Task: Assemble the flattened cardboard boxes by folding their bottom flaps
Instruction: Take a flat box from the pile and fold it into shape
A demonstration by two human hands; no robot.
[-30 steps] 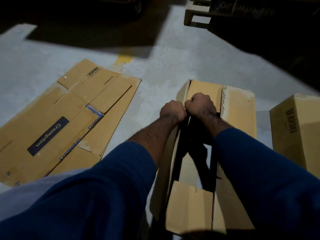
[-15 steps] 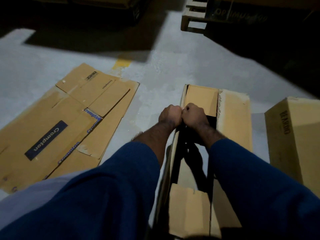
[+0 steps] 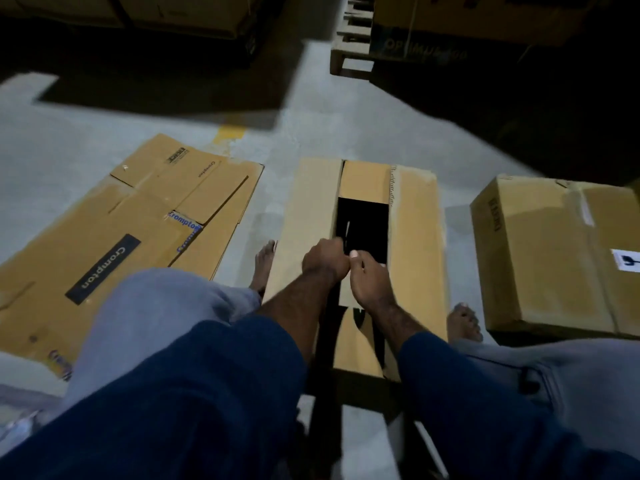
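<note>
A brown cardboard box (image 3: 415,237) stands on the floor between my knees, its flaps facing up. The two long flaps lie nearly flat, with a dark gap between them. A short flap (image 3: 365,181) is folded in at the far end. My left hand (image 3: 323,259) grips the inner edge of the left long flap (image 3: 308,209), fingers curled into the gap. Right beside it, my right hand (image 3: 369,282) holds the near short flap (image 3: 346,297), thumb on top.
A stack of flattened printed boxes (image 3: 138,220) lies on the floor to the left. An assembled box (image 3: 554,254) stands close on the right. A wooden pallet (image 3: 349,46) and stacked cartons sit in the dark behind. Bare feet (image 3: 265,265) flank the box.
Both hands have slid toward me along the gap. The left long flap has swung down from upright to nearly flat, and the right hand now has the near short flap.
</note>
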